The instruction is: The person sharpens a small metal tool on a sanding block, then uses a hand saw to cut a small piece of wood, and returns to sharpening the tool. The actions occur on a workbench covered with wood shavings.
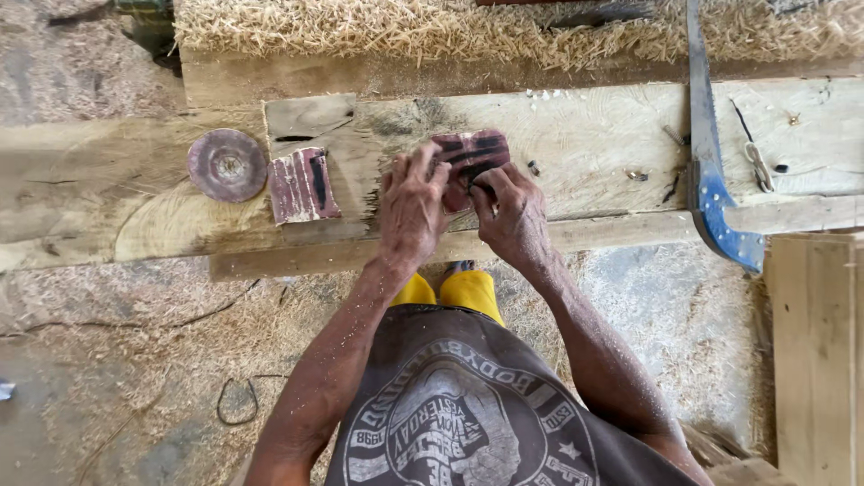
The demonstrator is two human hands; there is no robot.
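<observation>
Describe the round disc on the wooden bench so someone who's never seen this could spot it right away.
Start at the long wooden bench that runs across the picture, and look to its left part, away from the left hand and right hand. There the round disc lies flat, just left of a square reddish sandpaper piece. It is the only circular thing there, dull reddish-brown with a pale centre.

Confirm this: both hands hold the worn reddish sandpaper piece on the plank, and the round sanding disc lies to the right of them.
Not quite. In the head view, the round sanding disc lies left of both hands, left and right, which hold the sandpaper piece on the plank.
</observation>
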